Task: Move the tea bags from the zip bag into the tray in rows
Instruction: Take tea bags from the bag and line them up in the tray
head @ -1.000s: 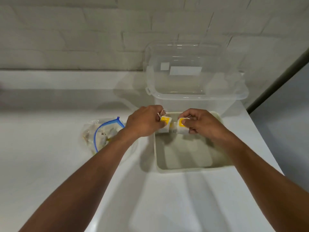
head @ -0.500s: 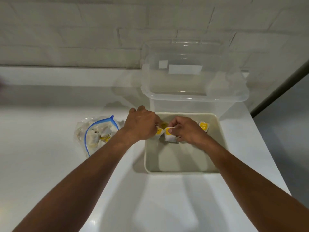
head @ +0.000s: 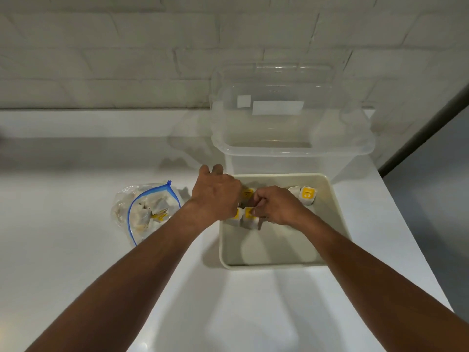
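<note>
Tea bag (head: 248, 217) with a yellow tag is pinched between the curled fingertips of the right hand (head: 276, 207) and is held low toward 10 o'clock in the tray (head: 340, 224). A second tea bag (head: 234, 217) is seen touching it on its 9 o'clock side, at the edge of the left hand (head: 215, 196). Those fingers are hidden beneath the back of the hand, so their grip cannot be told. Along the tray's 12 o'clock wall a placed bag (head: 307, 195) is set at 1 o'clock, and a further bag (head: 247, 193) is glimpsed between the hands. A first row is judged begun, with most of the tray floor bare. At 9 o'clock from the tray, the zip bag (head: 147, 212) is lying open on the counter (head: 76, 250) with many bags inside, so most of the task is judged to remain.
</note>
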